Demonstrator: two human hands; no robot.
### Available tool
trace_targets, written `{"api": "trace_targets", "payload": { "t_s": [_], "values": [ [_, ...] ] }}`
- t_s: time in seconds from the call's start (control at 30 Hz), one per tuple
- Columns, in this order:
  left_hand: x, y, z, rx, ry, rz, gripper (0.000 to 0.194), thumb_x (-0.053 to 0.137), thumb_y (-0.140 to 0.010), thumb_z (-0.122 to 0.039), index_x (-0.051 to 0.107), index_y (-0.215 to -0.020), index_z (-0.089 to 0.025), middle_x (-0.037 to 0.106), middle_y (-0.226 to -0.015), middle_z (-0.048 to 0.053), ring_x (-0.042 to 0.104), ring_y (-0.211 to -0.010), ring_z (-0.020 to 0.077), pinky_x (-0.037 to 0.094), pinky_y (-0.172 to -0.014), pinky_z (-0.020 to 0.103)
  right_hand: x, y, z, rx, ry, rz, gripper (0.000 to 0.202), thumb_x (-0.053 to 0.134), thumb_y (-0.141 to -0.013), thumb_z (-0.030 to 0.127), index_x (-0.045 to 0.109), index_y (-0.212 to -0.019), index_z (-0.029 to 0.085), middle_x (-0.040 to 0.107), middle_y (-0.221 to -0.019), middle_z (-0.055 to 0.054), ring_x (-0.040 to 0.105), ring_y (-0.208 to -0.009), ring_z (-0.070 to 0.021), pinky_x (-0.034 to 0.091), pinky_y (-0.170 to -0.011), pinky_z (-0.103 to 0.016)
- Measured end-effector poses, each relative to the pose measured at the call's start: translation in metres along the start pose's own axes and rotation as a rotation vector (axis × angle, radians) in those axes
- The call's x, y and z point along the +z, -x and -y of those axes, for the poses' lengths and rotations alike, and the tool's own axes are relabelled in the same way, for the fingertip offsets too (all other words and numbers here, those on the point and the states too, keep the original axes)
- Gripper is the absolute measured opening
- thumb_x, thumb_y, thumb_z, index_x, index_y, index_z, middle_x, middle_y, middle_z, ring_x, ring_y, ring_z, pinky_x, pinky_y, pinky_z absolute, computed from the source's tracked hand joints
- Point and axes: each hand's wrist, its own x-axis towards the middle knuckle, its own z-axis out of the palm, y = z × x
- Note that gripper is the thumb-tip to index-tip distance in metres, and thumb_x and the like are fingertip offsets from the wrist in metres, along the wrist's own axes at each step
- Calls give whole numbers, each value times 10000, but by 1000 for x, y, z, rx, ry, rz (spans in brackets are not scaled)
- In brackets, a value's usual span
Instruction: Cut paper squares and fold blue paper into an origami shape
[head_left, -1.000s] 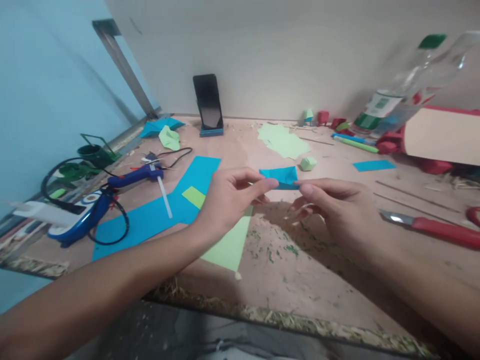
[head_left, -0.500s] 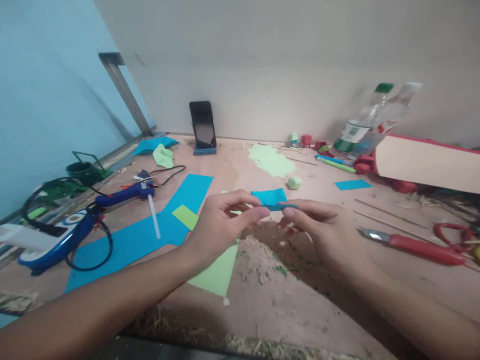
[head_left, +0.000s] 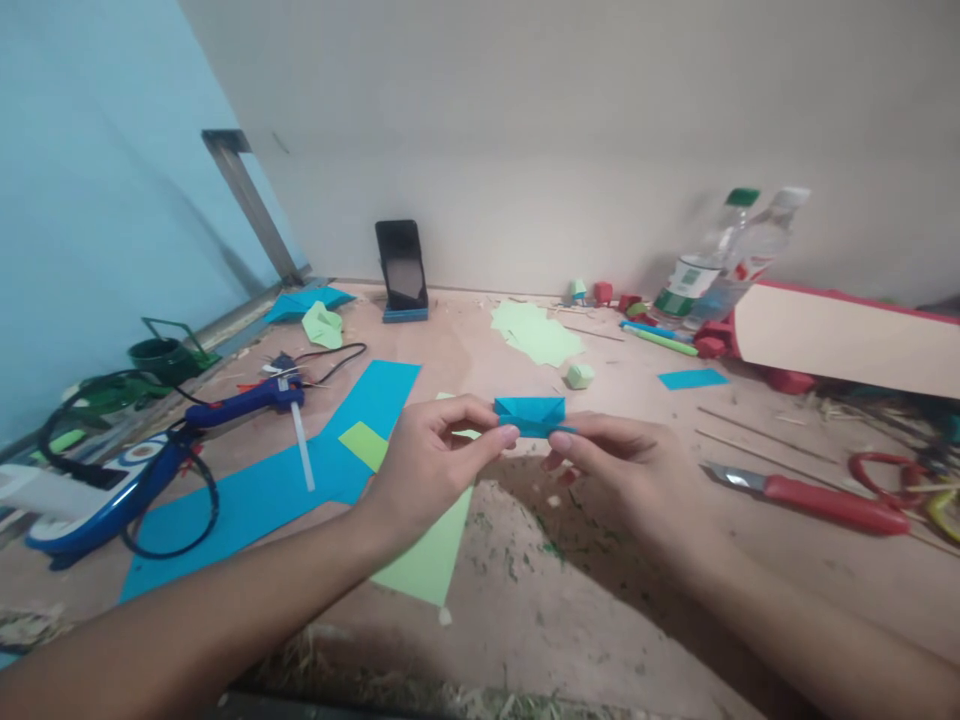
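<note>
A small folded piece of blue paper (head_left: 531,412) is held up over the table between both hands, its creases facing me. My left hand (head_left: 442,460) pinches its left end between thumb and fingers. At the right end, my right hand (head_left: 626,460) grips it the same way, thumb in front. Under and beside my left hand lie a light green sheet (head_left: 427,555) and a larger blue sheet (head_left: 247,505), with a small green strip (head_left: 363,443) on top. Just beyond the folded paper sits a little pale green paper shape (head_left: 580,376).
To the left are a blue glue gun (head_left: 247,398) with a glue stick and a blue-white power strip (head_left: 112,490). A phone (head_left: 401,265) stands at the back. At right lie a red-handled knife (head_left: 832,503), scissors (head_left: 889,470), thin sticks (head_left: 765,435) and two bottles (head_left: 690,285).
The folded blue paper has tilted; its upper flap now stands nearer the lower edge, showing a narrower creased face. Both hands keep hold of it. The view has shifted slightly.
</note>
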Motion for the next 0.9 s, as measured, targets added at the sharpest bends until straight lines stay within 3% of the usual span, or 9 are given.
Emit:
{"api": "trace_targets", "payload": {
  "t_s": [0.13, 0.2, 0.27, 0.33, 0.43, 0.6, 0.7, 0.83, 0.9],
  "values": [
    [1, -1, -3, -27, 157, -19, 282, 853, -789, -276, 616, -919, -197, 666, -878, -13, 731, -743, 162, 631, -664, 273, 0, 1, -2, -19, -7, 9, 176, 902, -729, 367, 803, -700, 224, 761, -727, -35, 690, -637, -180, 589, -583, -269],
    [1, -1, -4, -81, 278, 54, 416, 847, -814, -289, 543, -1094, -240, 663, -915, -34, 742, -713, 163, 632, -641, 286, 0, 1, -5, -39, -30, 3, 152, 892, -737, 358, 813, -736, 229, 767, -736, -33, 701, -651, -181, 590, -590, -265],
    [1, -1, -3, -139, 301, 163, 417, 808, -872, -343, 550, -1181, -235, 689, -880, -19, 732, -699, 159, 610, -631, 270, 0, 1, -9, -62, -42, -7, 145, 868, -761, 367, 820, -782, 231, 774, -742, -34, 707, -655, -183, 591, -594, -273],
    [1, -2, -2, -164, 239, 230, 298, 759, -917, -416, 657, -1059, -174, 704, -805, 18, 700, -685, 151, 581, -622, 254, 0, 1, -11, -70, -22, -5, 149, 849, -782, 370, 817, -798, 226, 774, -743, -36, 706, -653, -184, 592, -605, -285],
    [1, -3, -1, -136, 157, 219, 327, 701, -954, -434, 710, -803, -143, 715, -745, 51, 674, -660, 147, 560, -622, 257, 1, 2, -11, -38, 4, 16, 169, 850, -786, 366, 795, -806, 208, 748, -701, -26, 684, -608, -173, 583, -583, -290],
    [0, -2, -3, -70, 68, 162, 260, 682, -976, -355, 748, -824, -155, 749, -745, 42, 707, -711, 152, 565, -708, 255, 3, -1, -12, -15, -207, 30, 363, 908, -739, 390, 653, -946, 233, 735, -741, 16, 687, -587, -169, 570, -531, -279],
    [-1, 0, -4, -47, 22, 168, 248, 682, -975, -346, 747, -819, -166, 747, -745, 33, 713, -725, 157, 566, -719, 259, 3, -1, -9, -2, -192, 108, 404, 912, -743, 409, 660, -1005, 232, 685, -711, 40, 641, -554, -149, 546, -520, -270],
    [0, 4, -4, -35, -29, 188, 241, 677, -976, -353, 756, -834, -175, 745, -760, 30, 716, -741, 161, 565, -718, 263, 3, 1, -3, 0, -30, 148, 310, 846, -821, 464, 720, -738, 193, 637, -625, 11, 596, -580, -135, 525, -565, -260],
    [1, 4, -3, -48, -32, 192, 243, 676, -977, -377, 764, -869, -177, 754, -777, 36, 719, -747, 169, 567, -709, 270, 2, 2, -3, -2, -16, 120, 312, 830, -835, 468, 734, -709, 199, 661, -627, -2, 622, -594, -148, 534, -581, -269]
  ]
}}
